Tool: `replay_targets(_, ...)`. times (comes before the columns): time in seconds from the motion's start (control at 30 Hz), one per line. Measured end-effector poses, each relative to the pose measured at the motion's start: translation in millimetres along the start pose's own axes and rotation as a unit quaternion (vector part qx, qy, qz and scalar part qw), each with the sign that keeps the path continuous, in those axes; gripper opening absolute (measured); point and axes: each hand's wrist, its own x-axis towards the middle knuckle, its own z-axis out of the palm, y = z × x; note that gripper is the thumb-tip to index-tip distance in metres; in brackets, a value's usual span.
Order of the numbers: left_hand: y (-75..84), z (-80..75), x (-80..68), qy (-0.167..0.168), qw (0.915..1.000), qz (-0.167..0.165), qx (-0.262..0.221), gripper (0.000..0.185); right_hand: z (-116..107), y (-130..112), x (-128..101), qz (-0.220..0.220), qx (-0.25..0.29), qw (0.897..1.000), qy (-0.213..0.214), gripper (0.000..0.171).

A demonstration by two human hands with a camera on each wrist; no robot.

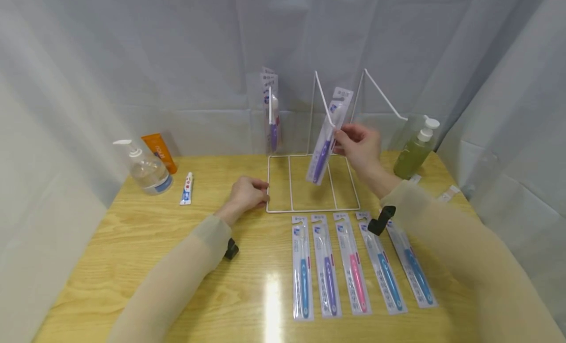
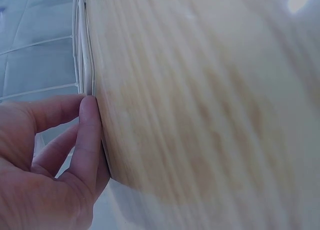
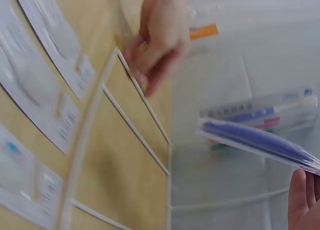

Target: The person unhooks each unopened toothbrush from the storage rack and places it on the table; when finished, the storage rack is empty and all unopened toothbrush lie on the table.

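Observation:
My right hand (image 1: 361,145) pinches the side of a packaged purple toothbrush (image 1: 322,161), which tilts beside the middle prong (image 1: 325,98) of a white wire rack (image 1: 290,183). I cannot tell whether the prong passes through the package's hole. Thumb and forefinger of my left hand (image 1: 248,193) pinch the left wire of the rack's base, also seen in the left wrist view. Several packaged toothbrushes (image 1: 273,124) hang on the left prong. In front of the rack, several more lie in a row, among them a pink one (image 1: 357,281) and a blue one (image 1: 304,286).
At the left stand a clear pump bottle (image 1: 150,171) and an orange tube (image 1: 160,152), with a small toothpaste tube (image 1: 187,188) lying beside them. A green pump bottle (image 1: 413,154) stands at the right. Behind the rack hangs a grey curtain (image 1: 190,63).

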Motion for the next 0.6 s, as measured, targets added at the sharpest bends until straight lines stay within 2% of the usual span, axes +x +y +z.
replay_targets(0.13, 0.8, 1.3, -0.7, 0.000, 1.0000, -0.001, -0.001, 0.044, -4.5, 9.8, -24.4, 0.053, 0.010, 0.998, -0.036, 0.010)
replay_targets(0.3, 2.4, 2.1, -1.1, 0.000, 1.0000, -0.002, -0.005, 0.044, -0.9, 24.4, -56.4, 0.126, 0.001, 0.988, -0.092, 0.012)
replay_targets(0.43, 2.1, 2.6, -0.6, 0.002, 1.0000, -0.005, -0.004, 0.045, 10.2, 36.8, -81.5, 0.175, -0.027, 0.975, -0.137, 0.021)
replay_targets(0.6, 1.1, 2.1, -0.8, 0.002, 1.0000, -0.004, -0.004, 0.046, 28.6, 51.1, -110.8, 0.230, -0.060, 0.953, -0.186, 0.027)
